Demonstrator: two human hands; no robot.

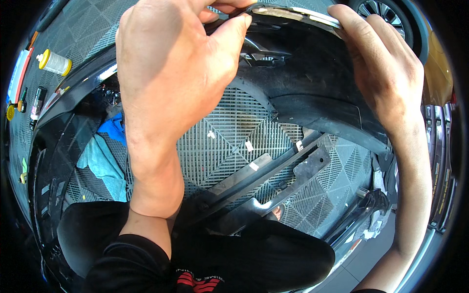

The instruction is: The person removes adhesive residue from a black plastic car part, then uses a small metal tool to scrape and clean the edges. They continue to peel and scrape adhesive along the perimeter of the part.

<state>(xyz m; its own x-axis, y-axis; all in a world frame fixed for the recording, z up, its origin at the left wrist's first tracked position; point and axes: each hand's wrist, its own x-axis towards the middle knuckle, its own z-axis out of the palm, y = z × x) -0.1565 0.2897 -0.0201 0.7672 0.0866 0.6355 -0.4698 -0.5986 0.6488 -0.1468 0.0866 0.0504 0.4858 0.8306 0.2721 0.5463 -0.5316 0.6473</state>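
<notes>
A large black car bumper [312, 68] curves around in front of me, its upper edge raised between my hands. A narrow pale strip [298, 14] runs along that edge. With thumb and fingertips pressed together, my left hand [181, 68] pinches the edge at the strip's left end; its other fingers are partly hidden behind the hand. My right hand [388, 73] curls over the same edge at the strip's right end, its fingertips hidden in part.
Long black plastic pieces [312, 163] lie on the grated floor [234, 122] inside the bumper's curve. Blue [113, 128] and teal cloths [102, 163] lie to the left. Beyond are a yellow bottle [54, 62] and a black bottle [37, 105]. A car wheel [386, 14] stands far right.
</notes>
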